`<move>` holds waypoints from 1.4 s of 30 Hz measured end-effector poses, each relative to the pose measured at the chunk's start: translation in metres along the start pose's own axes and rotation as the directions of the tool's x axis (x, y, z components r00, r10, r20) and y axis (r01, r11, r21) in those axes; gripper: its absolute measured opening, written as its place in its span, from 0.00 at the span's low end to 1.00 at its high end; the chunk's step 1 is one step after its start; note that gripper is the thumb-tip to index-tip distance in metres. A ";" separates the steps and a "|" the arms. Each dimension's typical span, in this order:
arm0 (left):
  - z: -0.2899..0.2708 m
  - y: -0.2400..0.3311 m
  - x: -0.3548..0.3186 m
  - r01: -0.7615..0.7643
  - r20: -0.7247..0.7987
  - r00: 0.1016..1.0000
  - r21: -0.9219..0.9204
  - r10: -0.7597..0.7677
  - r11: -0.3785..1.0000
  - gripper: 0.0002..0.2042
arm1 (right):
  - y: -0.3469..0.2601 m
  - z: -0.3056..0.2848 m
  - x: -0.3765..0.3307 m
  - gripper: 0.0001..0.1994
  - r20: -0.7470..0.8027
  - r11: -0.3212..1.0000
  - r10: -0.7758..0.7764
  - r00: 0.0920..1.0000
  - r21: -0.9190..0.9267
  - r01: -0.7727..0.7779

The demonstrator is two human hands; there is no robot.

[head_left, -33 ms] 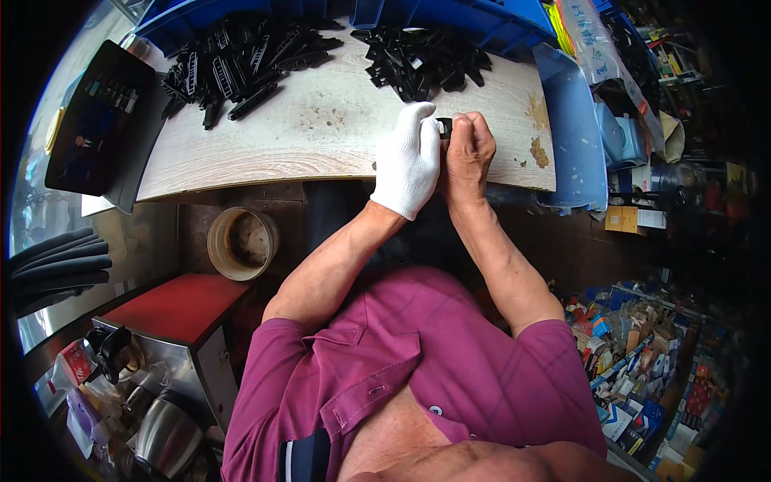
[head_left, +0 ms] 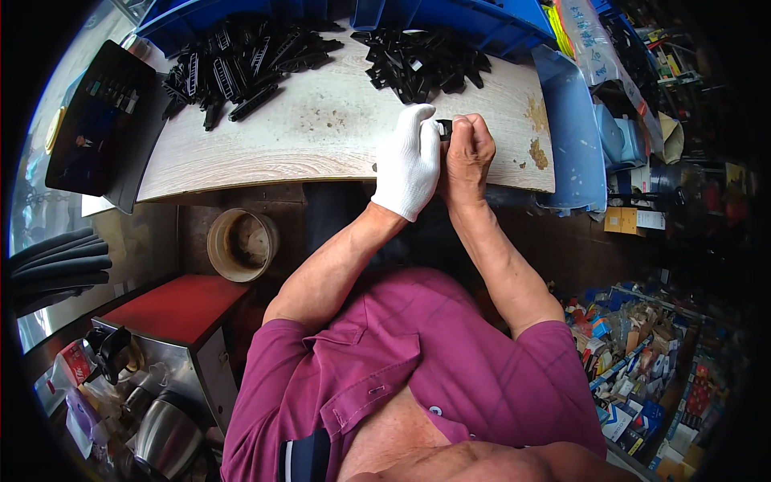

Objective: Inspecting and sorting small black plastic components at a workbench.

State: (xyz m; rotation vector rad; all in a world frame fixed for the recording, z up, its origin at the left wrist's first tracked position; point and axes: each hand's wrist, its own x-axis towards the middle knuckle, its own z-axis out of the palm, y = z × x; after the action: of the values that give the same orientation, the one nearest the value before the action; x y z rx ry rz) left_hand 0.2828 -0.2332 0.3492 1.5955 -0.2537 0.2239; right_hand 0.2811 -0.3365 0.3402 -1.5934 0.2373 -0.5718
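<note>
My left hand (head_left: pixel 404 167), in a white knit glove, is closed with its thumb pointing away from me. Beside it my bare right hand (head_left: pixel 467 159) is closed too, its fingers curled in. Between the two hands, just above the table's near edge, a small black plastic part (head_left: pixel 445 126) is gripped; most of it is hidden by the fingers. Just beyond my hands lies a pile of small black plastic pieces (head_left: pixel 422 64). Farther left is another pile, of longer black slotted plastic pieces (head_left: pixel 229 68).
Blue bins (head_left: pixel 474 22) line the far side of the pale wooden table (head_left: pixel 281 149). A propped-up tablet (head_left: pixel 100 116) stands at the left end, and a light blue tub (head_left: pixel 574 128) adjoins the right end. Below are a round bucket (head_left: pixel 243 243) and a red-topped cabinet (head_left: pixel 173 309).
</note>
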 end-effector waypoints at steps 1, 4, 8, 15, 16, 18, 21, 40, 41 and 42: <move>0.000 0.000 -0.001 0.013 -0.002 1.000 -0.005 -0.013 1.000 0.12 | 0.002 -0.001 0.002 0.13 0.001 1.000 -0.003 1.000 0.000 0.003; -0.001 -0.004 -0.001 -0.070 -0.014 0.997 0.049 0.070 0.996 0.11 | -0.002 0.000 0.000 0.13 0.033 0.999 -0.035 0.999 0.006 0.034; -0.008 -0.009 -0.004 -0.109 -0.003 0.994 0.033 0.109 0.993 0.11 | -0.011 0.004 -0.005 0.13 0.053 0.982 0.134 0.990 0.129 -0.140; -0.033 -0.013 0.003 0.057 0.065 0.996 -0.040 -0.054 0.998 0.10 | -0.014 0.007 -0.002 0.12 0.111 0.947 0.183 0.977 0.248 -0.205; -0.033 -0.012 0.003 0.083 0.056 0.995 -0.052 -0.080 0.995 0.10 | -0.014 0.008 -0.004 0.12 0.109 0.946 0.185 0.977 0.248 -0.207; -0.030 -0.011 0.005 0.053 0.034 0.998 -0.009 -0.052 0.999 0.11 | -0.016 0.012 -0.007 0.12 0.078 0.951 0.189 0.979 0.232 -0.202; -0.012 -0.005 0.010 -0.085 -0.038 0.995 0.074 0.088 0.994 0.11 | -0.008 0.003 -0.001 0.11 0.087 0.992 0.096 0.992 0.072 -0.102; -0.013 -0.012 0.004 -0.161 0.081 0.984 0.041 0.157 0.986 0.14 | -0.023 -0.087 0.103 0.18 -0.527 0.955 0.293 0.798 0.197 -0.221; -0.013 -0.011 0.004 -0.162 0.083 0.984 0.038 0.158 0.986 0.14 | -0.021 -0.089 0.106 0.16 -0.492 0.960 0.281 0.824 0.144 -0.241; -0.015 -0.008 0.003 -0.123 0.124 0.986 0.049 0.116 0.991 0.14 | -0.018 -0.089 0.109 0.14 -0.455 0.962 0.272 0.848 0.091 -0.259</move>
State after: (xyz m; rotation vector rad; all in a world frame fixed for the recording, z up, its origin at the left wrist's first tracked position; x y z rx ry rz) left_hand 0.2879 -0.2180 0.3429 1.6536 -0.4410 0.2287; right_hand 0.3267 -0.4637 0.3821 -1.3464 0.7972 -0.7290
